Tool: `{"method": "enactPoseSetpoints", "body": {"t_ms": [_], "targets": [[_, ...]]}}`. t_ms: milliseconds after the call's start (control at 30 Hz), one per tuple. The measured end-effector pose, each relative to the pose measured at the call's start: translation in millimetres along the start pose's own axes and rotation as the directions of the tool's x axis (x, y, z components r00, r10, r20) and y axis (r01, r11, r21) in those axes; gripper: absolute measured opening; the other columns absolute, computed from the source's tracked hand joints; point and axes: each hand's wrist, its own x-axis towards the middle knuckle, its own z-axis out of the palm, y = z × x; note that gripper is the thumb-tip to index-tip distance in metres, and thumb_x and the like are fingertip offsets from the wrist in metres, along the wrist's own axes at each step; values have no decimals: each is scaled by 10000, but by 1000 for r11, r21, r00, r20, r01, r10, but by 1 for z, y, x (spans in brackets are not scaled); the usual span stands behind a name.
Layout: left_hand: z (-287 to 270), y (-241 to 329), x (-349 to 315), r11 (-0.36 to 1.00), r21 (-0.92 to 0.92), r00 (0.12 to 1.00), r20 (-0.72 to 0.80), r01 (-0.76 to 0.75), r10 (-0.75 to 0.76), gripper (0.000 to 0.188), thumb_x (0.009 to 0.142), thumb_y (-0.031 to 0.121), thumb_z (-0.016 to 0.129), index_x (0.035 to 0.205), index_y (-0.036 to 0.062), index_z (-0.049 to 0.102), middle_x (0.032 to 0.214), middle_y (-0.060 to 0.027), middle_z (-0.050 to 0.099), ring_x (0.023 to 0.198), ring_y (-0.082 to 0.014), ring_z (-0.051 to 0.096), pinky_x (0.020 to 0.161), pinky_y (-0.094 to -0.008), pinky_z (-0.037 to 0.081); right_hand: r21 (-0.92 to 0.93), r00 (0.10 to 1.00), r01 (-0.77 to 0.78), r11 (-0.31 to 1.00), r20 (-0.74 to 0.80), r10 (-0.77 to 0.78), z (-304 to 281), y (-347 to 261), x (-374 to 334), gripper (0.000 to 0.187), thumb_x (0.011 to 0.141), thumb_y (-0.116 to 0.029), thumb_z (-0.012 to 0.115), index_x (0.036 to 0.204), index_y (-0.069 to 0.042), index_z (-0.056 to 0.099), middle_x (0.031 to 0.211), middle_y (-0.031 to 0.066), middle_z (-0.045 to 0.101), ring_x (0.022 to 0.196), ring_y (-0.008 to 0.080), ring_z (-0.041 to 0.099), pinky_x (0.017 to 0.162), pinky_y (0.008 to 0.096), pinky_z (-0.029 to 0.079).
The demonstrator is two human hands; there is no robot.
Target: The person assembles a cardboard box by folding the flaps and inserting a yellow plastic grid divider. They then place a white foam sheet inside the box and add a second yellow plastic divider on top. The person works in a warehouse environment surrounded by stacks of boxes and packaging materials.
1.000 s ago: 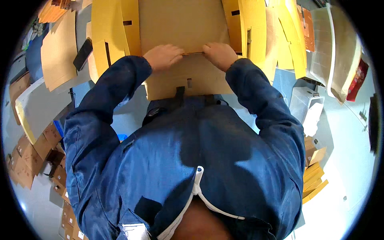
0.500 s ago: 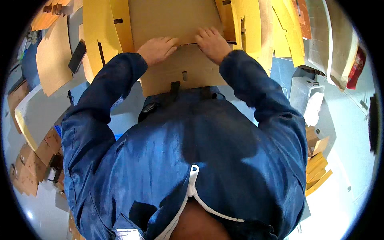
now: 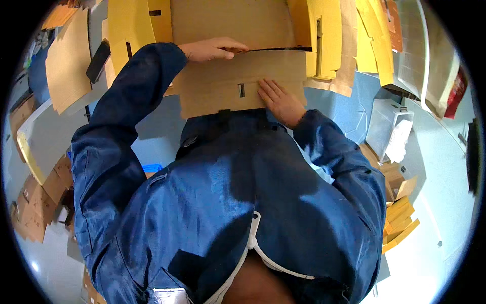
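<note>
1. Left hand point(image 3: 210, 49): fingers curled over the folded edge of the brown cardboard flap point(image 3: 238, 83), holding it.
2. Right hand point(image 3: 279, 101): open, palm flat, pinning the flap's crease at the near edge of the desk point(image 3: 344, 109).

Bright, even overhead lighting, soft shadows falling under the blue sleeves point(image 3: 126, 116) and across the jacket back, mild glare whitening the pale floor point(image 3: 445, 167) at right, strong fisheye bending toward the black rim, focus softening slightly near the edges.
</note>
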Motion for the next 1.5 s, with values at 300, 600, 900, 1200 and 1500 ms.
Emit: {"method": "enactPoseSetpoints", "body": {"t_ms": [300,600,900,1200,1500], "targets": [[50,-43,0,982,-161,985,153,100,-75,446,892,155,520,1311,32,427,1259,-101,463,1195,-209,410,1026,-332,305,489,988,-153,859,91,124,-89,74,35,239,833,-305,554,948,-114,642,855,130,644,830,322,612,717,438,483],[52,24,-108,711,634,648,-685,304,333,301,878,182,535,1112,-8,531,1132,-200,530,1043,-337,515,921,-412,405,689,889,-420,591,442,118,-63,156,105,388,760,-330,694,906,28,662,818,145,648,727,229,577,633,367,420],[101,5,-75,580,592,716,-698,560,21,612,795,127,609,1327,-30,350,1387,-182,341,1289,-318,318,1089,-381,252,-29,945,-246,969,-229,233,-100,130,35,315,761,-88,541,1068,-21,533,1112,151,539,1063,314,507,897,397,403],[85,3,-76,676,493,805,-530,548,-266,311,819,116,556,1096,-14,500,1082,-176,552,1051,-324,532,884,-370,460,13,968,-137,990,215,131,-56,130,41,170,816,-89,489,970,-34,536,952,147,572,991,320,527,838,419,412],[60,-3,-67,706,502,861,-378,500,-341,253,795,172,598,978,0,566,929,-205,600,897,-374,582,759,-429,486,-110,977,-87,990,183,106,-55,137,56,109,785,-139,557,782,-77,647,734,144,650,750,307,633,661,405,476]]}}
